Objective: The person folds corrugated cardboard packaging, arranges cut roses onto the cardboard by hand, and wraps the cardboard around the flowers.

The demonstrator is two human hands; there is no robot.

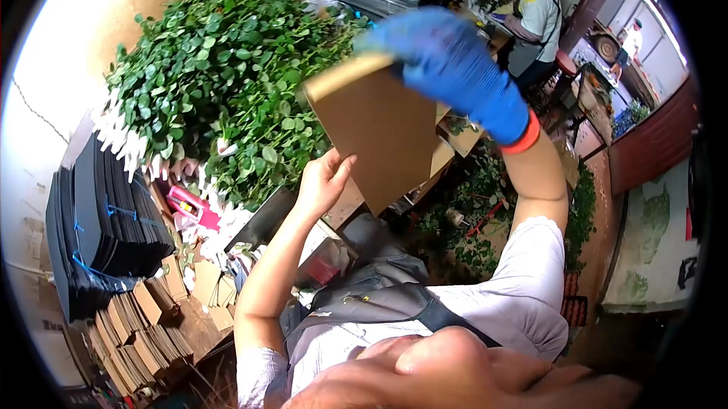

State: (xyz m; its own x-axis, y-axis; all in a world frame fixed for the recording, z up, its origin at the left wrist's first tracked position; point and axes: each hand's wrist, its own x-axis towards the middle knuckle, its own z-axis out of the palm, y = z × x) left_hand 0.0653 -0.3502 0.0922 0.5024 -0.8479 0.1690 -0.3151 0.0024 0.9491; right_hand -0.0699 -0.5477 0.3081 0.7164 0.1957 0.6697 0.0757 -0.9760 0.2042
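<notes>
A brown cardboard sheet is held up in front of me, tilted, with a lighter strip along its upper edge. My bare left hand pinches its left edge between thumb and fingers. My right hand, in a blue glove with an orange cuff, is closed over the sheet's top edge; its fingertips are partly hidden. Behind the sheet lies a large heap of leafy green stems, with white-wrapped ends along its left side.
Dark flat sheets tied with blue string stand at the left, above stacked cardboard pieces. A pink tool lies near the heap. Leaves litter the floor. A co-worker stands at the back right; another person is beyond the doorway.
</notes>
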